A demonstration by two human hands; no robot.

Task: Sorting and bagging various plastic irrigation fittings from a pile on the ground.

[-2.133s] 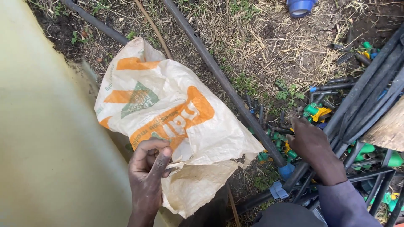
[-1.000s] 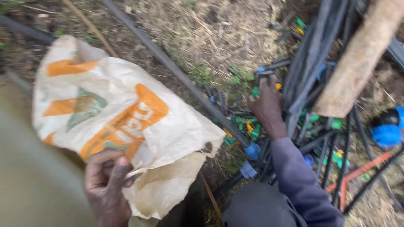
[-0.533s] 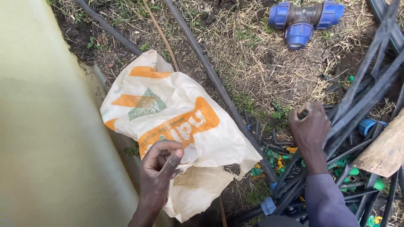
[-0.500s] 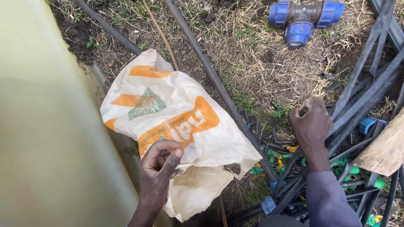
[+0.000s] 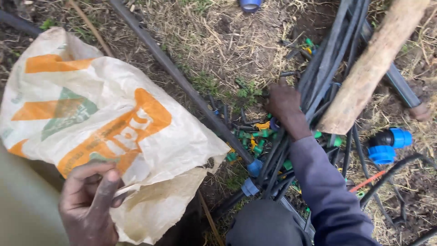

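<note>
The left hand (image 5: 88, 202) has thumb and forefinger pinched on the torn lip of a pale woven sack (image 5: 98, 123) printed in orange and green; the sack billows up and away from those fingers, its mouth sagging open just beneath them. The right hand (image 5: 283, 102) is down among a heap of small green and yellow pipe fittings (image 5: 252, 136); its fingers curl downward out of sight, so I cannot tell whether they are closed on anything. Just beyond the knuckles stands a bundle of black tubes (image 5: 327, 59), with a rough wooden post (image 5: 373, 64) leaning across it. Between the two hands a long black pipe (image 5: 182, 82) runs slantwise over dry grass, ending in a blue cap (image 5: 255, 167) below the right wrist. Farther out from the right hand lies a blue and black coupling (image 5: 387, 143).

To my eye, the sack's mouth wants holding wider and nearer the heap, with the pinch kept firm on sound weave, not the frayed edge, so small pieces don't slip past.
</note>
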